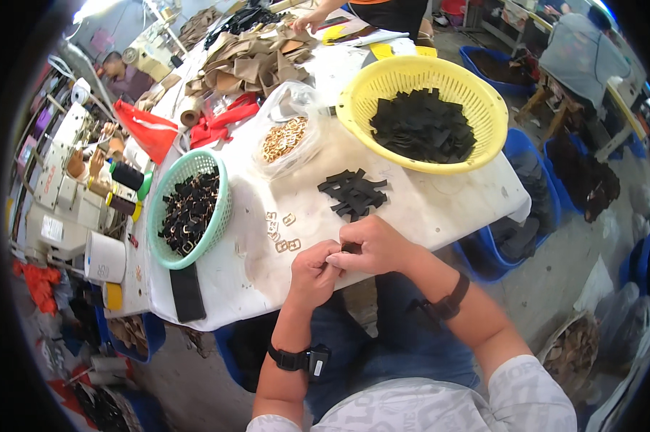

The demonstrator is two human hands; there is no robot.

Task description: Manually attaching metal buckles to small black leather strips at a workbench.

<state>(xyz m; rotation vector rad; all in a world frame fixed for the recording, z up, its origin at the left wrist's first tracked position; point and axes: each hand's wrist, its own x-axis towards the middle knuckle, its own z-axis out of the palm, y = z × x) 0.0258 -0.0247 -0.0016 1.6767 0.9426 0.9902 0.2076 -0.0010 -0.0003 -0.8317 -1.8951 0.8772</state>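
My left hand [315, 273] and my right hand [374, 246] meet at the table's front edge, fingertips pressed together. A bit of a small black strip [351, 248] shows between the fingers of my right hand. What my left fingers pinch is hidden. Just beyond my hands lies a loose pile of black strips [353, 193]. Several gold-coloured metal buckles [288, 245] are scattered to the left of it. A clear plastic bag [285, 137] farther back holds many more of these metal pieces.
A yellow basket [350, 108] of black strips stands at the back right. On the left, a green basket [226, 209] holds black pieces with metal rings, beside a black phone [188, 294]. Brown pieces [253, 63] cover the far table, near another person's hand [310, 21]. Blue tubs [537, 194] stand right.
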